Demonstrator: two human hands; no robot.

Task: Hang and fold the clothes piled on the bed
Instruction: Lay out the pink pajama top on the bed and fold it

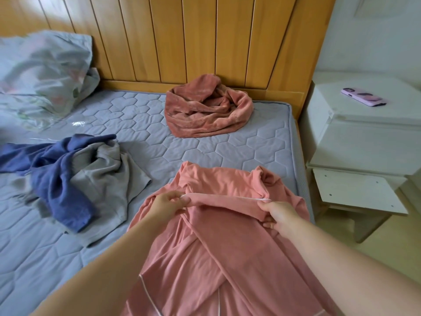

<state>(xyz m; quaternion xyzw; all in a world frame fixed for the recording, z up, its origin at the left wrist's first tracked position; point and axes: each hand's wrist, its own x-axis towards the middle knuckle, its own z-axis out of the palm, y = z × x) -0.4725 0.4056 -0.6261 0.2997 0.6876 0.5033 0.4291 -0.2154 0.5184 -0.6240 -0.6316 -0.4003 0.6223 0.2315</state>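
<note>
A pink pyjama top (218,252) with white piping lies spread on the near right part of the bed (205,142). My left hand (167,202) pinches a folded edge of it at the left. My right hand (280,215) grips the same fold at the right, and the fold stretches between both hands. A crumpled pink fleece garment (207,110) sits near the headboard. A heap of blue (59,176) and grey (107,172) clothes lies on the left of the mattress.
A floral pillow and bedding (43,71) are bunched at the far left. The wooden headboard (193,37) stands behind. A white bedside cabinet (364,137) at the right carries a phone in a pink case (364,96).
</note>
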